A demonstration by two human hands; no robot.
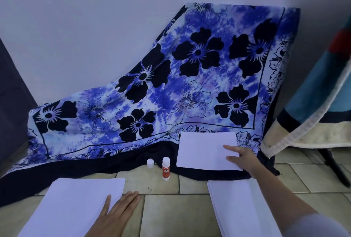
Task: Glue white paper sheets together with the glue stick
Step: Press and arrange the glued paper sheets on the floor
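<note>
The glue stick (166, 168) stands upright on the tiled floor (161, 214), right at the dark hem of a cloth (171, 88), with its red label facing the camera. A small white cap (150, 163) sits just to its left, apart from it. To the stick's right, the far sheet (205, 151) lies on the dark hem. The right hand (242, 158) reaches to this sheet's right edge with two fingers stretched flat across the paper. I cannot tell whether any finger is tucked under the edge. Nearer the camera, the left sheet (76, 204) lies on the floor. The left hand (117, 212) lies flat and relaxed over its right edge, fingers straight, thumb on the paper and fingertips on the tile beyond. It holds nothing. The right stack (241, 208) of white paper lies on the floor under the right forearm. The cloth is blue and white with black flowers, draped over something that leans against the pale wall (95, 18). A striped blanket (313, 113) hangs at the right edge of the view.
</note>
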